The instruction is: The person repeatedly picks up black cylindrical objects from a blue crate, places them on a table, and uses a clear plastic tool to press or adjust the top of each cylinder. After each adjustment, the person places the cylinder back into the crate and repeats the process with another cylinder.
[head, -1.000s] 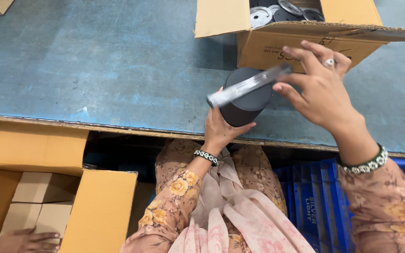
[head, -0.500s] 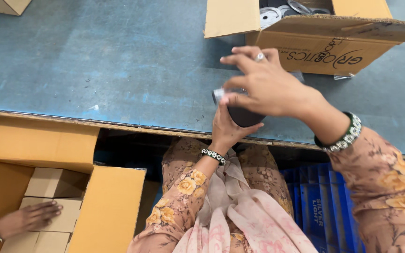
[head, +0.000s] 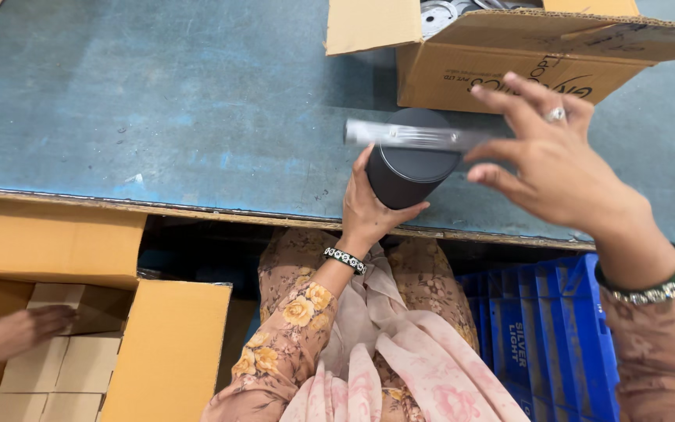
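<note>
Up past your right hand (head: 556, 168) there's an open brown cardboard box (head: 501, 70) on the blue counter (head: 158, 101), flaps splayed, dark print on its near side, with round silvery metal discs (head: 441, 14) showing inside. Down and to the left of your left hand (head: 369, 211), below the counter edge, sits a bigger tan carton (head: 173, 344) packed with small plain cardboard boxes (head: 56, 367), and someone else's hand (head: 17, 332) is resting on them. Under your right wrist there's a blue plastic crate (head: 541, 336) with white lettering on its wall.

The thing itself: a black cylinder (head: 412, 168), matte, smooth-sided, tilted so its round dark end faces you. Your left hand is wrapped around its lower side, thumb on one side and fingers on the other, holding it just over the near edge of the counter. Right above it there's a thin silvery flat disc (head: 412, 134), seen edge-on and a bit blurred, pinched at its right end by your right-hand fingertips (head: 482, 152), the rest of those fingers spread wide. Can't tell if the disc is touching the cylinder's top or just above it.
</note>
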